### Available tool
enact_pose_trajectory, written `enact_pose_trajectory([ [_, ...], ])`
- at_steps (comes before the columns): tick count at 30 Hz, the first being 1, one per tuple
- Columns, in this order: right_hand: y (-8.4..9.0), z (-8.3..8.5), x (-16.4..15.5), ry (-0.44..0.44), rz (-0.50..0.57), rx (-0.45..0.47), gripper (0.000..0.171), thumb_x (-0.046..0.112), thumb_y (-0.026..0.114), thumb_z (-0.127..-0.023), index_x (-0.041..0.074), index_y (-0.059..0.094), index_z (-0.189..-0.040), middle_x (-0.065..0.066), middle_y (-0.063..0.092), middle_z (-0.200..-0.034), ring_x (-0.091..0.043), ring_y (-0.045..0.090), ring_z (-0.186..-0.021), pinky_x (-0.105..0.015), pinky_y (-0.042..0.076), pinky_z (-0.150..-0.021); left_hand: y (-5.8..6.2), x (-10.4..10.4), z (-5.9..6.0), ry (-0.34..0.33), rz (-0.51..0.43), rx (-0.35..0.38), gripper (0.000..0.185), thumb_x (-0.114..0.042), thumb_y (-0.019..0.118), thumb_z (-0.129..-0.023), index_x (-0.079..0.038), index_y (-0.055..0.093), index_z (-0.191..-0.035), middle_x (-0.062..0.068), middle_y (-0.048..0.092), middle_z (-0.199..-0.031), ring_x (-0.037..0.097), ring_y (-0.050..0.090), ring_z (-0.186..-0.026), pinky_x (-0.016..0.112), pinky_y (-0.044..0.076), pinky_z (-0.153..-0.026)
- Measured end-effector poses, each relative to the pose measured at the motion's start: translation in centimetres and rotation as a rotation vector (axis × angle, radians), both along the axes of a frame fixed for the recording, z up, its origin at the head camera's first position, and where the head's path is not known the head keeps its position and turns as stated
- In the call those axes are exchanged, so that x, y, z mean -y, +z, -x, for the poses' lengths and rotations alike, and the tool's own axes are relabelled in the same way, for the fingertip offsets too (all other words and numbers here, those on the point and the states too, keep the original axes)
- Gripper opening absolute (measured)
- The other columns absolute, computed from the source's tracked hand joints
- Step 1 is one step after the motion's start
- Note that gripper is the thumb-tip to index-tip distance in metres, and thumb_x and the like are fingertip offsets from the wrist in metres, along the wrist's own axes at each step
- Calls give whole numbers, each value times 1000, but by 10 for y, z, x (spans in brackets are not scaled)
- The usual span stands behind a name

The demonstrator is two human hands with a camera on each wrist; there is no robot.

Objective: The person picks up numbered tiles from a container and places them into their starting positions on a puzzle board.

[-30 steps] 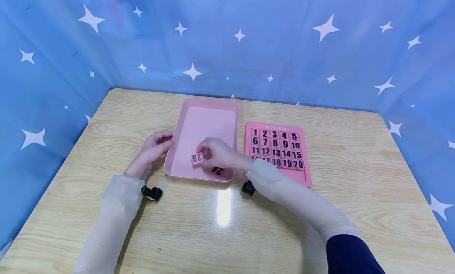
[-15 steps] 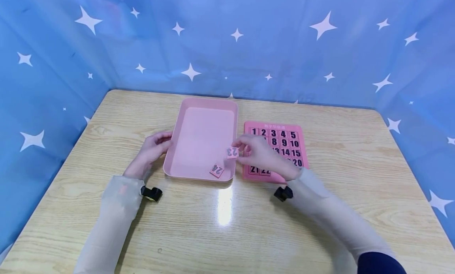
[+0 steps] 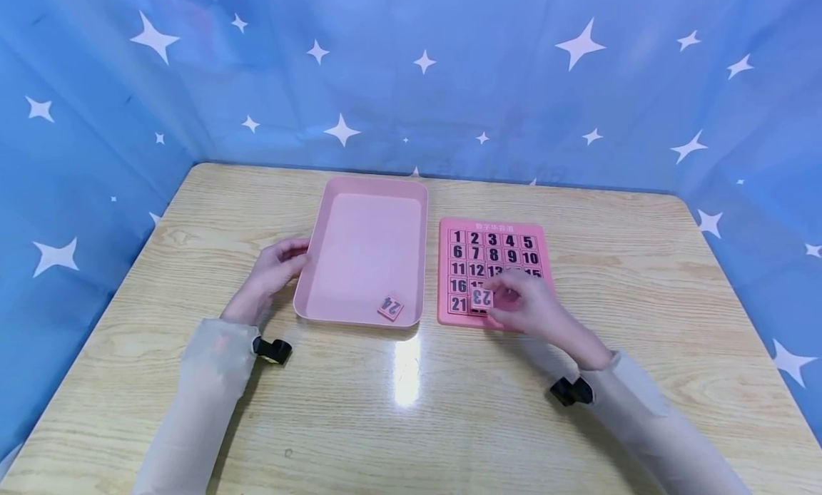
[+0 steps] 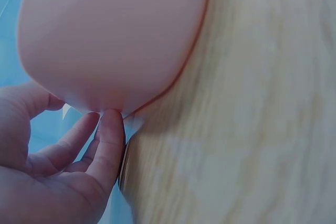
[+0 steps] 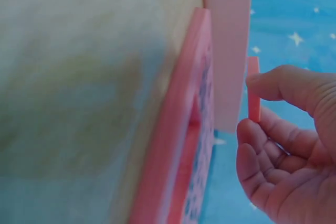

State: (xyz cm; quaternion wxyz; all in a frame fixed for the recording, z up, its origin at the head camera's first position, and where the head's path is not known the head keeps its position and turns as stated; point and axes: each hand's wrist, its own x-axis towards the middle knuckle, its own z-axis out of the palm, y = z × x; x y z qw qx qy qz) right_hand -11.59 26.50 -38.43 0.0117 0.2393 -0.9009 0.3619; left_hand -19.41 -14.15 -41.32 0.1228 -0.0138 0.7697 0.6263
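Observation:
My right hand point(image 3: 529, 302) pinches a pink number tile marked 23 point(image 3: 482, 298) between thumb and fingers, over the lower rows of the number puzzle board point(image 3: 446, 267). In the right wrist view the tile point(image 5: 254, 88) appears edge-on, raised off the board. The number on it reads upside down from the head view. The board's rows of tiles run from 1; part of the lower right is hidden by the hand. My left hand point(image 3: 272, 274) touches the outer left wall of the pink tray point(image 3: 359, 252) with its fingertips point(image 4: 111, 119).
Inside the tray, near its front right corner, lies a tile marked 24 point(image 3: 390, 307). Tray and board stand side by side on the wooden table point(image 3: 347, 409). A blue curtain with white stars point(image 3: 385, 67) hangs behind the table and at both sides.
My right hand has lifted the 23 tile out of the tray and carried it right, over the board. The left hand has stayed at the tray's side.

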Motion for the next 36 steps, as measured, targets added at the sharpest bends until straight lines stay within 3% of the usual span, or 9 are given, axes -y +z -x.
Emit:
enact_pose_trajectory([
  [15,-13,-28,-26,-117,-44,92,28,-9,74,-67,-4,65,-94,-4,59,-77,-12,54,-65,-19,51,-55,-2,2,0,-14,11,26,42,-6,50,-92,14,44,-129,25,52,-118,-1,54,-83,13,49,-73],
  [27,-11,-29,-25,-194,-93,178,23,-2,77,-70,-6,65,-89,-3,60,-70,-9,52,-59,-20,49,-49,-2,3,1,-17,9,24,42,-5,51,-92,14,45,-129,22,54,-116,-1,55,-82,13,50,-72],
  [36,-5,-27,-24,-210,-130,221,20,17,80,-74,5,64,-79,1,60,-68,-9,51,-57,-20,48,-50,-3,3,1,-17,10,19,42,-5,51,-92,14,45,-129,23,54,-116,-2,55,-82,13,49,-72],
])
